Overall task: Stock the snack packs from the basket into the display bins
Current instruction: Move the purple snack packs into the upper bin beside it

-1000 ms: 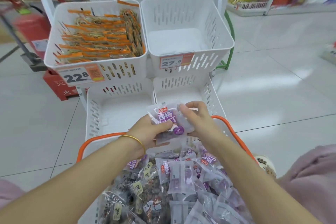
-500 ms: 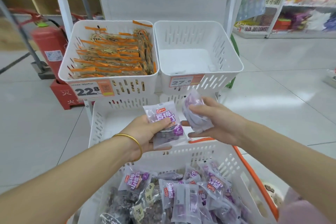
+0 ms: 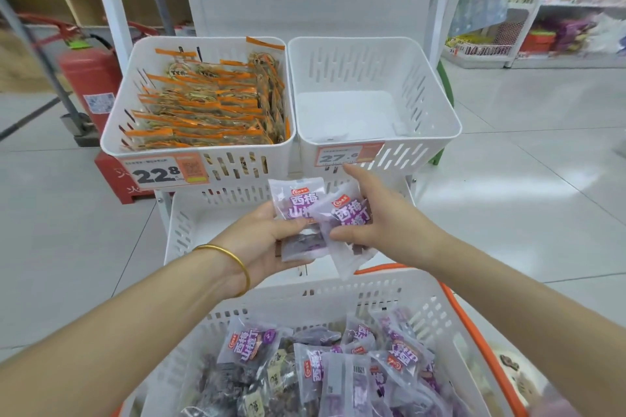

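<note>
Basket [image 3: 338, 294]: white slotted walls, orange rim, nearest the camera; between the two forearms.
Basket contents: heap of purple-and-clear snack packs [image 3: 342, 369], lying every way, some face down.
Left hand [image 3: 261, 240]: above the basket's far wall; thumb pressed on the front of the left pack [image 3: 294, 195], fingers curled beneath it. Firm hold.
Bracelet [image 3: 233, 261]: gold band on the left wrist.
Right hand [image 3: 382, 223]: thumb and curled fingers pinch the right pack [image 3: 349, 213]; index finger straight, tip just under the 27.6 tag [image 3: 349, 156]. Contact with the tag: cannot tell.
Pack relation: right pack tilted, overlapping the right edge of the left pack; both print-side up, over the lower bin [image 3: 184, 227].
Lower bin: white, slotted, just beyond the basket, under the upper pair.
Upper left bin [image 3: 117, 132]: filled with orange-edged packs [image 3: 210, 101] in rows; 22.8 tag [image 3: 166, 173] on its front.
Upper right bin [image 3: 355, 64]: white floor visible; touches the left one side by side.
Beyond, left: red fire extinguisher [image 3: 91, 78] on the floor.
Beyond, right: white shelves [image 3: 542, 27] of goods, blurred.
</note>
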`<state>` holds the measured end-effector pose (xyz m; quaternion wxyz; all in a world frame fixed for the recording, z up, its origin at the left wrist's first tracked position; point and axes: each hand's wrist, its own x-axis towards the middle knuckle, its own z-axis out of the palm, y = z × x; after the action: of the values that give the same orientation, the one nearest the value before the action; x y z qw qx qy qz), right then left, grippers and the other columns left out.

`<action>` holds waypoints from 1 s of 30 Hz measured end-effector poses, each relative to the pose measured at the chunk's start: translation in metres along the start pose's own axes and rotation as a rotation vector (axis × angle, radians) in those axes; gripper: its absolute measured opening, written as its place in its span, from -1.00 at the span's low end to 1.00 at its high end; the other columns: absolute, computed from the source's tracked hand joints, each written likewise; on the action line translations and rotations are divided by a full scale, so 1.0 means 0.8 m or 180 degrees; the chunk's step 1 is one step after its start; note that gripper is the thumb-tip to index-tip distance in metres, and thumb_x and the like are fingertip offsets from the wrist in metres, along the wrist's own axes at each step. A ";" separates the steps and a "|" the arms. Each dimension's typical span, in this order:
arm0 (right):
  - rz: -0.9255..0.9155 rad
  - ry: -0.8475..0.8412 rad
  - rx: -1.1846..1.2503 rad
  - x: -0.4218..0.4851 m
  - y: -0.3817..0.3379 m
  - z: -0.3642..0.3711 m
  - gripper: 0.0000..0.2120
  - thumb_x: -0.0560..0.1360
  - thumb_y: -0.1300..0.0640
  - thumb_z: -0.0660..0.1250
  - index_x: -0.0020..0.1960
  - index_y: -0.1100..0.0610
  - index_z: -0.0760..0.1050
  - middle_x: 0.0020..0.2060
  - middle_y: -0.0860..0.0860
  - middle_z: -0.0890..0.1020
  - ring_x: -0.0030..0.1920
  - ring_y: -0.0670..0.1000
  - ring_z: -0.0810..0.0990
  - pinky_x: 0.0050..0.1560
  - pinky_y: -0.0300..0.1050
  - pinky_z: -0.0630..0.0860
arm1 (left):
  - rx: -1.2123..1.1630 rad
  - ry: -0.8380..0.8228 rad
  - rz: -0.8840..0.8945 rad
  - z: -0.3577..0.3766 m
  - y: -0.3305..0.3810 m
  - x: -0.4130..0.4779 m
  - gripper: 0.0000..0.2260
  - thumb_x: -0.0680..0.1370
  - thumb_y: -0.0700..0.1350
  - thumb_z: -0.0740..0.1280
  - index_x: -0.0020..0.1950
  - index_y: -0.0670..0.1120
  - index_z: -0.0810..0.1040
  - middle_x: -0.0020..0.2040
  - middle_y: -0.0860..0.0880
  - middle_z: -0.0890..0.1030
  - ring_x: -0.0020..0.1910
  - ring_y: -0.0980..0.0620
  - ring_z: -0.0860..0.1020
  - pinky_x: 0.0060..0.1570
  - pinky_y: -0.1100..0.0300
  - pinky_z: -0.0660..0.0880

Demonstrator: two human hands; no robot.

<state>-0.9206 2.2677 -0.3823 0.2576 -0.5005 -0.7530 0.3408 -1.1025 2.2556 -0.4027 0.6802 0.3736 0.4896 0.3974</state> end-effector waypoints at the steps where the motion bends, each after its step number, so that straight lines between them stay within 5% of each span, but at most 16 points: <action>1: -0.0169 0.0046 -0.0431 0.000 0.002 -0.002 -0.14 0.42 0.07 0.45 0.53 -0.01 -0.01 0.20 0.09 0.50 -0.01 0.07 0.60 0.06 -0.07 0.55 | -0.0013 -0.0029 -0.0068 0.000 0.003 -0.001 -0.76 0.57 -0.19 0.24 0.23 -0.07 0.50 0.11 -0.14 0.64 0.05 -0.13 0.61 -0.06 0.02 0.56; 3: -0.0559 0.0080 -0.1293 -0.003 0.004 -0.004 -0.10 0.44 -0.06 0.41 0.55 0.01 -0.12 0.42 0.05 0.31 0.33 0.05 0.38 0.28 -0.10 0.35 | 0.0109 -0.0184 -0.0178 0.001 0.006 -0.004 -0.74 0.57 0.01 0.23 0.19 -0.05 0.54 0.12 -0.13 0.64 0.09 -0.11 0.60 0.06 0.01 0.51; 5: -0.0731 0.0075 -0.1479 -0.007 0.001 -0.003 -0.07 0.44 -0.09 0.39 0.55 0.03 -0.17 0.43 0.05 0.25 0.38 0.06 0.30 0.30 -0.10 0.28 | 0.0407 -0.0317 -0.0043 0.003 0.002 -0.006 -0.62 0.43 0.13 0.32 0.16 -0.05 0.56 0.05 -0.12 0.66 0.00 -0.07 0.62 0.01 0.07 0.51; 8: -0.0780 0.0114 -0.1173 -0.010 -0.003 0.000 -0.08 0.39 -0.08 0.44 0.54 0.06 -0.04 0.34 0.03 0.27 0.28 0.01 0.35 0.20 -0.21 0.29 | 0.0550 -0.0204 0.0191 0.007 -0.008 -0.004 -0.51 0.31 0.01 0.43 0.20 -0.10 0.51 0.00 -0.13 0.67 -0.08 -0.05 0.64 -0.10 0.11 0.53; 11: -0.0455 0.0060 -0.0788 -0.005 -0.005 -0.005 -0.23 0.36 -0.06 0.48 0.46 0.03 0.21 0.21 -0.05 0.36 0.03 -0.11 0.43 0.11 -0.26 0.37 | 0.0470 -0.0005 0.0236 0.005 -0.013 0.001 -0.52 0.37 -0.01 0.42 0.25 -0.10 0.48 0.05 -0.15 0.66 -0.02 -0.11 0.62 0.02 -0.01 0.54; 14: -0.0026 -0.0111 -0.0168 -0.001 -0.005 -0.017 -0.51 0.34 0.13 0.53 0.20 0.08 0.41 -0.02 0.03 0.57 -0.23 -0.08 0.52 -0.09 -0.12 0.52 | 0.0459 -0.0034 0.0252 0.005 -0.014 0.002 -0.46 0.35 0.09 0.39 0.27 -0.11 0.48 0.07 -0.15 0.65 0.07 -0.16 0.61 0.15 -0.08 0.51; 17: 0.0238 -0.0043 0.0750 -0.004 -0.006 -0.026 -0.59 0.34 0.33 0.50 0.09 0.19 0.40 -0.09 0.16 0.62 -0.23 0.02 0.59 -0.16 -0.03 0.59 | 0.0452 -0.0323 0.0289 0.010 -0.012 -0.001 -0.48 0.41 0.18 0.40 0.26 -0.09 0.49 0.11 -0.15 0.64 0.13 -0.17 0.59 0.19 -0.09 0.48; 20: 0.0038 0.0103 0.1123 -0.004 -0.011 -0.022 -0.65 0.34 0.34 0.48 0.04 0.20 0.41 -0.13 0.10 0.59 -0.23 0.02 0.59 -0.26 -0.14 0.57 | 0.0590 -0.0749 0.0609 0.016 -0.012 -0.003 -0.63 0.35 -0.09 0.48 0.13 -0.06 0.54 0.04 -0.08 0.67 0.05 -0.05 0.62 0.13 0.01 0.52; 23: -0.0343 0.0378 -0.0087 -0.001 -0.013 -0.022 -0.62 0.27 0.14 0.57 0.00 0.04 0.47 -0.06 0.01 0.49 -0.20 -0.07 0.47 -0.20 -0.35 0.44 | 0.0764 -0.0610 0.0777 0.016 -0.014 0.001 -0.54 0.29 -0.29 0.54 0.13 -0.06 0.50 -0.01 -0.03 0.68 0.01 0.01 0.63 0.10 0.13 0.55; 25: -0.0370 0.0280 -0.0272 0.002 -0.011 -0.027 -0.44 0.26 0.08 0.58 0.18 -0.07 0.43 0.08 -0.05 0.42 -0.05 -0.11 0.45 -0.08 -0.45 0.40 | 0.0971 -0.0524 0.0797 0.011 -0.014 0.006 -0.43 0.28 -0.23 0.55 0.23 -0.09 0.44 0.06 -0.03 0.66 0.07 0.01 0.62 0.12 0.10 0.54; 27: -0.0134 -0.0258 0.0316 0.005 -0.014 -0.037 -0.25 0.30 0.18 0.55 0.36 -0.13 0.28 0.20 -0.11 0.43 0.10 -0.07 0.52 0.10 -0.28 0.51 | 0.1258 -0.0529 0.0863 0.008 -0.006 0.009 -0.37 0.25 -0.15 0.55 0.26 -0.09 0.41 0.11 -0.02 0.63 0.09 0.03 0.61 0.12 0.08 0.53; 30: 0.0127 -0.0969 0.0544 0.016 -0.025 -0.054 -0.44 0.37 0.28 0.48 0.29 -0.02 0.41 0.00 -0.04 0.62 -0.08 -0.01 0.65 -0.10 0.03 0.63 | 0.1588 -0.0244 0.1048 0.011 0.010 0.016 -0.36 0.24 -0.17 0.59 0.20 -0.05 0.34 0.13 -0.02 0.59 0.07 0.09 0.60 0.07 0.10 0.56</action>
<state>-0.9054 2.2856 -0.3391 0.1754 -0.4342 -0.7415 0.4805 -1.0929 2.2697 -0.3979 0.5118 0.6183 0.4790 0.3554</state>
